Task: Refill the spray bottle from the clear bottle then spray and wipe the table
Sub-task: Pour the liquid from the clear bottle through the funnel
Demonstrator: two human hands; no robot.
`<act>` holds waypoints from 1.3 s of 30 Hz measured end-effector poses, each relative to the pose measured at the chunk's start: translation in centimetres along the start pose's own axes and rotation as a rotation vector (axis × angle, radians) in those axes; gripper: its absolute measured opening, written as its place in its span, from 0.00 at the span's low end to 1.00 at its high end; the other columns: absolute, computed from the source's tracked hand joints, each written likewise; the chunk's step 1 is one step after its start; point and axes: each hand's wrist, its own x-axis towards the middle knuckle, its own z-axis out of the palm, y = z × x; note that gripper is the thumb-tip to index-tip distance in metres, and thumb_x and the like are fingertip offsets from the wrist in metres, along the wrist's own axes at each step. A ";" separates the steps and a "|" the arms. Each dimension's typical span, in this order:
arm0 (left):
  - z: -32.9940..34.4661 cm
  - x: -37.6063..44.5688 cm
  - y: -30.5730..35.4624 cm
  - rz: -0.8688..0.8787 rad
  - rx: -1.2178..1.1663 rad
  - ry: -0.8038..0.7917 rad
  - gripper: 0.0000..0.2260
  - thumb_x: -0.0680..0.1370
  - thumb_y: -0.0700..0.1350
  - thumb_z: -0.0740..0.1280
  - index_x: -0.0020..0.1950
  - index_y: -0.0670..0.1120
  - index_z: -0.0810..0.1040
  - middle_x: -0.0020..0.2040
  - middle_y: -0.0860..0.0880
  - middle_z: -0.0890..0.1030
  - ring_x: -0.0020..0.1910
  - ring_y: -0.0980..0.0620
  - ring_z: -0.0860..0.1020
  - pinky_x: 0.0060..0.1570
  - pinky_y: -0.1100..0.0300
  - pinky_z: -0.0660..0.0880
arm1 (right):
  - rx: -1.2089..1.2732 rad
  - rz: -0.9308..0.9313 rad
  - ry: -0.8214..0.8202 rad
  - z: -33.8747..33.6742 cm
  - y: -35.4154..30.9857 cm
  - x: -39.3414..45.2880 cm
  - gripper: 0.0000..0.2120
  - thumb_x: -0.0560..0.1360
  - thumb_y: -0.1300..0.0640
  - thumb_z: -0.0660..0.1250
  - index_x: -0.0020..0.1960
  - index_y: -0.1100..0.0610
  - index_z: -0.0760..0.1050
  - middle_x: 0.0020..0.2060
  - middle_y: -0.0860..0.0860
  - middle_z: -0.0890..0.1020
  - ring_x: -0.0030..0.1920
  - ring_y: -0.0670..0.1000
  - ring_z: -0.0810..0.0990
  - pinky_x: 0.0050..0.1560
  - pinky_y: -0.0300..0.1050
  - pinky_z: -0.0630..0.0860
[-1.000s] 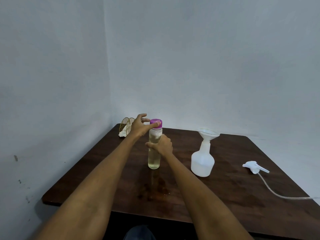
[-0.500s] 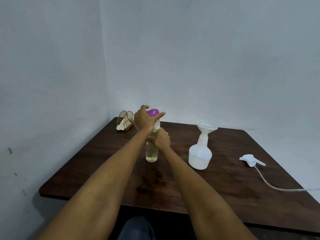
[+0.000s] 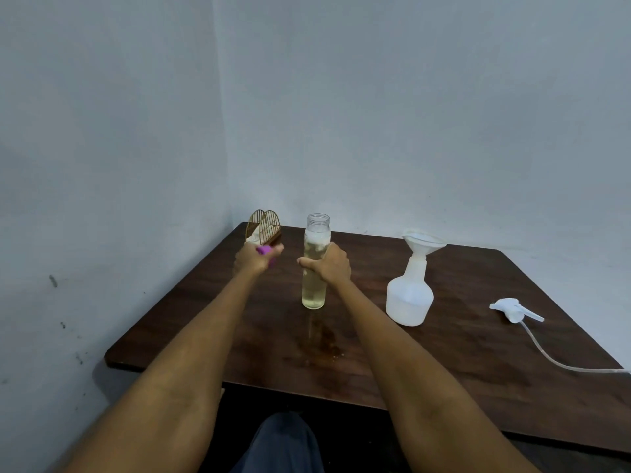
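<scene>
clear bottle (image 3: 314,271) upright, uncapped, clasped mid-body by right hand (image 3: 328,264) | purple cap (image 3: 264,250) pinched in left hand (image 3: 255,259), left of bottle

The uncapped clear bottle (image 3: 316,268) of pale yellowish liquid stands upright on the dark table (image 3: 478,336), left of the white spray bottle (image 3: 409,295), whose neck carries a funnel (image 3: 422,241).

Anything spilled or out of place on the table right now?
Yes: a wet-looking patch marks the dark wooden table just in front of the clear glass bottle, like a small spill. The white spray head with tube lies detached at right, as expected for refilling.
</scene>
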 end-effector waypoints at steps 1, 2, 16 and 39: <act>0.0 -0.1 -1.0 -0.002 -0.052 -0.025 0.22 0.72 0.52 0.72 0.60 0.40 0.74 0.63 0.41 0.76 0.62 0.43 0.74 0.60 0.53 0.71 | -0.001 -0.001 0.001 0.0 0.1 0.0 0.32 0.64 0.41 0.75 0.58 0.61 0.71 0.56 0.56 0.79 0.59 0.58 0.78 0.52 0.49 0.74; 0.1 -0.2 -1.9 -0.001 -0.094 -0.062 0.22 0.71 0.47 0.75 0.61 0.40 0.74 0.64 0.41 0.75 0.62 0.44 0.74 0.58 0.55 0.72 | -0.001 -0.001 0.003 0.1 0.1 0.0 0.32 0.64 0.41 0.75 0.58 0.61 0.72 0.56 0.56 0.79 0.58 0.58 0.78 0.52 0.49 0.74; 3.8 -1.9 -6.7 -0.030 0.322 -0.130 0.43 0.65 0.49 0.78 0.73 0.51 0.57 0.66 0.49 0.75 0.71 0.44 0.65 0.66 0.46 0.59 | -0.008 0.003 0.013 0.3 0.2 0.3 0.32 0.64 0.40 0.75 0.58 0.60 0.71 0.56 0.55 0.79 0.58 0.58 0.78 0.52 0.49 0.74; 3.9 -5.7 -1.4 0.248 0.195 -0.039 0.20 0.77 0.45 0.68 0.66 0.39 0.72 0.62 0.41 0.77 0.64 0.43 0.73 0.61 0.50 0.72 | 0.493 -0.200 0.218 -9.0 -0.1 -5.2 0.17 0.66 0.54 0.76 0.51 0.57 0.76 0.42 0.48 0.82 0.43 0.46 0.82 0.43 0.35 0.77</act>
